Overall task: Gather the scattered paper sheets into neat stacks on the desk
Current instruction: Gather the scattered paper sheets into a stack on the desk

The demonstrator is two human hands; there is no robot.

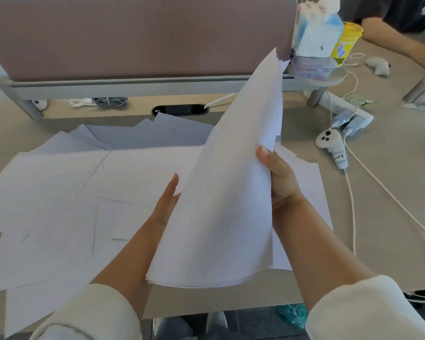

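Observation:
A bundle of white paper sheets point(221, 197) stands tilted above the desk, its upper corners fanned unevenly. My right hand point(277, 177) grips the bundle's right edge, thumb on the front. Straight fingers of my left hand point(166, 202) lie flat against the bundle's left edge, and the sheets hide part of that hand. Several loose white sheets point(66, 200) lie scattered and overlapping on the beige desk point(383, 192), to the left of the bundle and under it.
A brown partition screen point(138, 35) closes the desk's far side. At the right lie a white controller point(331, 148), a power strip point(346, 114) and white cables point(351, 204). A tissue pack point(317, 28) and yellow cup point(346, 42) stand on a shelf. Another person's arm point(400, 40) rests far right.

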